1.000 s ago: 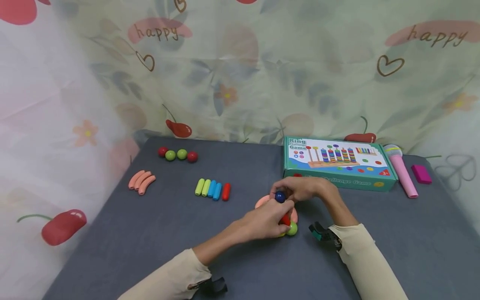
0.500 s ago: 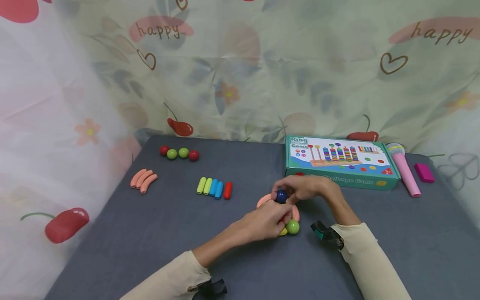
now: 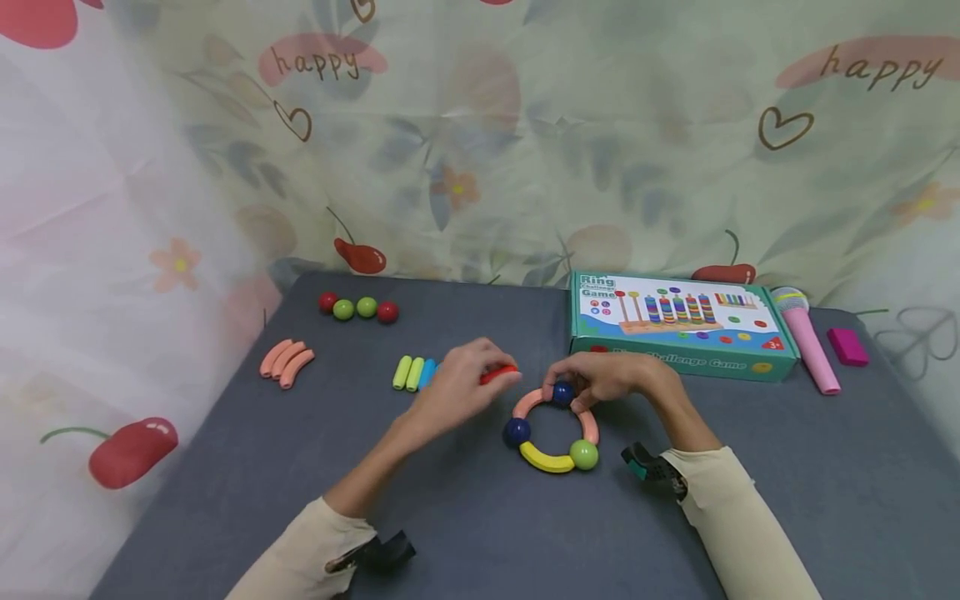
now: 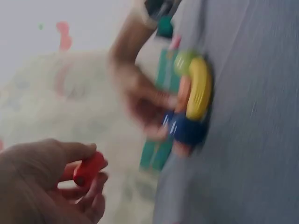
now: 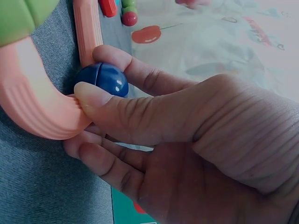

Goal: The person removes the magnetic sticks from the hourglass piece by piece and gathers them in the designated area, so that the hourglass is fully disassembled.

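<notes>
Pinched between thumb and fingers of my left hand (image 3: 459, 382) is a short red rod (image 4: 88, 169), held up left of a ring on the table. The ring joins curved peach pieces (image 3: 589, 427), a curved yellow piece (image 3: 546, 459), a green ball (image 3: 584, 455) and two dark blue balls. One blue ball (image 3: 517, 432) sits at its left side. My right hand (image 3: 603, 377) pinches the other blue ball (image 5: 110, 77) at the ring's far side; its thumb also overlaps the end of a peach piece in the right wrist view. The left wrist view is blurred.
A row of short rods (image 3: 409, 372), partly hidden by my left hand, lies left of the ring. Loose peach curves (image 3: 287, 363) and red and green balls (image 3: 366, 307) lie farther left. Behind are a game box (image 3: 678, 321), pink microphone (image 3: 810, 342) and magenta block (image 3: 848, 346).
My left hand has moved from the ring to the left and away from me, carrying the red rod. The ring now shows whole. My right hand stays at the far blue ball.
</notes>
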Tool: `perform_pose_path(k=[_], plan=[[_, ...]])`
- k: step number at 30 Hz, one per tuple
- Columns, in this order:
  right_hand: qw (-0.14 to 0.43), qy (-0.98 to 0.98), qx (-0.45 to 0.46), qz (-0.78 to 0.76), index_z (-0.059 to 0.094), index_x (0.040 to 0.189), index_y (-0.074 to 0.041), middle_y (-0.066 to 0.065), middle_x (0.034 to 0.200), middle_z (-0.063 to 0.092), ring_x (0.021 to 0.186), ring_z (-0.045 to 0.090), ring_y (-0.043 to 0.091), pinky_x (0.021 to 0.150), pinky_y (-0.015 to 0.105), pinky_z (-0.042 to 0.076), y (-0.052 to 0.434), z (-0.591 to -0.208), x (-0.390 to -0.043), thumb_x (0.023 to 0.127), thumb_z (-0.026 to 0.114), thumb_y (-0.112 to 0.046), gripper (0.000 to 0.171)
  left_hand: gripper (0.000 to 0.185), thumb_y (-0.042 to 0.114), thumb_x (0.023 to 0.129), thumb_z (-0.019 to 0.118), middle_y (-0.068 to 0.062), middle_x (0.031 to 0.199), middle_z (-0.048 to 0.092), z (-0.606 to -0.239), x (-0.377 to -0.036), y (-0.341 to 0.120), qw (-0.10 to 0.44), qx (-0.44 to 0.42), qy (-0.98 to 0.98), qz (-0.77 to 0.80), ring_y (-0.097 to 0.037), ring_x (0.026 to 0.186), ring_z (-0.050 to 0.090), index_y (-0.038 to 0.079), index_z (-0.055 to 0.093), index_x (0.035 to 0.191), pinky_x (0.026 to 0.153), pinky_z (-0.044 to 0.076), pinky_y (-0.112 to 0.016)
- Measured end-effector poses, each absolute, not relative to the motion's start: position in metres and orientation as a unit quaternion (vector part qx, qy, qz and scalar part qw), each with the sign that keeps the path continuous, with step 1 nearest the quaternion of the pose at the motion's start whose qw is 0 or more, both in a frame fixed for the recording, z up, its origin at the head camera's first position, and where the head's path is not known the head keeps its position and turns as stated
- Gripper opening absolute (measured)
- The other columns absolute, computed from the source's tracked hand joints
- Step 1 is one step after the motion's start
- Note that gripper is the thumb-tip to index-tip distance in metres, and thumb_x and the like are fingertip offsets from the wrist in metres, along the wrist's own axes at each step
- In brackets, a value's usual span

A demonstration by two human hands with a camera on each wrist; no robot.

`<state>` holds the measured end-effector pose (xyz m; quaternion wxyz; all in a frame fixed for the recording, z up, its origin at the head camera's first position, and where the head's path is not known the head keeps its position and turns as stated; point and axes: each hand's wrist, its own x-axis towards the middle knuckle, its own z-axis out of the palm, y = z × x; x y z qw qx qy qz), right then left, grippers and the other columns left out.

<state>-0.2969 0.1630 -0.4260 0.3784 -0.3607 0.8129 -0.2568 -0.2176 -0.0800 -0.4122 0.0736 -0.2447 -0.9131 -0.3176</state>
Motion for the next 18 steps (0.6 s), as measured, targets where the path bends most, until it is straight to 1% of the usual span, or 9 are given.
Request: perform_pose_path(k=[2, 4, 6, 10, 12, 14, 18], plan=[[0.381, 0.812, -0.357, -0.261, 0.059, 0.111, -0.017, 0.007, 0.102, 0.057, 0.086, 0.050, 0.022, 0.069, 0.031, 0.042, 0.162, -0.427, -0.297, 0.085, 0.059, 0.002, 0.032, 0.020, 0.032, 0.085, 0.064, 0.004, 0.087, 0.056, -0.411, -0.225, -0.104, 0.098, -0.190, -0.920, -0.327, -0.009, 0.072, 0.050, 0.017, 0.070, 0.097, 0.062, 0.044, -0.024], [0.380, 0.812, -0.357, -0.262, 0.059, 0.111, -0.017, 0.007, 0.102, 0.056, 0.087, 0.049, 0.021, 0.069, 0.031, 0.041, 0.161, -0.427, -0.296, 0.086, 0.059, 0.002, 0.032, 0.021, 0.034, 0.084, 0.066, 0.003, 0.083, 0.057, -0.413, -0.232, -0.131, 0.109, -0.133, -0.924, -0.342, -0.011, 0.070, 0.051, 0.017, 0.071, 0.095, 0.060, 0.044, -0.028], [0.380, 0.810, -0.362, -0.262, 0.058, 0.111, -0.017, 0.007, 0.103, 0.056, 0.087, 0.049, 0.022, 0.070, 0.031, 0.042, 0.160, -0.428, -0.296, 0.086, 0.059, 0.002, 0.032, 0.022, 0.035, 0.084, 0.066, 0.002, 0.080, 0.060, -0.418, -0.238, -0.159, 0.106, -0.079, -0.928, -0.350, -0.013, 0.066, 0.052, 0.016, 0.070, 0.095, 0.057, 0.043, -0.029], [0.377, 0.806, -0.378, -0.257, 0.057, 0.113, -0.017, 0.007, 0.105, 0.054, 0.088, 0.048, 0.022, 0.073, 0.032, 0.043, 0.157, -0.429, -0.296, 0.087, 0.060, -0.002, 0.031, 0.022, 0.033, 0.083, 0.067, -0.002, 0.078, 0.065, -0.436, -0.245, -0.203, 0.077, 0.004, -0.936, -0.342, -0.015, 0.061, 0.055, 0.013, 0.068, 0.094, 0.053, 0.043, -0.029], [0.377, 0.803, -0.384, -0.255, 0.057, 0.113, -0.017, 0.008, 0.105, 0.054, 0.087, 0.048, 0.022, 0.072, 0.032, 0.042, 0.157, -0.429, -0.296, 0.087, 0.059, -0.001, 0.031, 0.024, 0.032, 0.082, 0.068, -0.004, 0.077, 0.065, -0.442, -0.246, -0.214, 0.063, 0.024, -0.942, -0.330, -0.016, 0.060, 0.055, 0.011, 0.068, 0.093, 0.052, 0.042, -0.028], [0.375, 0.803, -0.390, -0.250, 0.056, 0.113, -0.017, 0.008, 0.103, 0.053, 0.086, 0.047, 0.022, 0.070, 0.031, 0.041, 0.158, -0.428, -0.297, 0.087, 0.059, -0.001, 0.031, 0.026, 0.033, 0.080, 0.069, -0.005, 0.076, 0.064, -0.447, -0.247, -0.219, 0.054, 0.027, -0.946, -0.317, -0.015, 0.059, 0.054, 0.010, 0.069, 0.093, 0.051, 0.041, -0.028], [0.373, 0.800, -0.403, -0.242, 0.055, 0.113, -0.015, 0.011, 0.101, 0.053, 0.081, 0.046, 0.022, 0.065, 0.029, 0.039, 0.162, -0.426, -0.297, 0.087, 0.056, 0.002, 0.031, 0.030, 0.035, 0.079, 0.070, -0.006, 0.073, 0.063, -0.452, -0.251, -0.216, 0.047, 0.002, -0.950, -0.310, -0.015, 0.057, 0.052, 0.007, 0.069, 0.092, 0.052, 0.039, -0.028]])
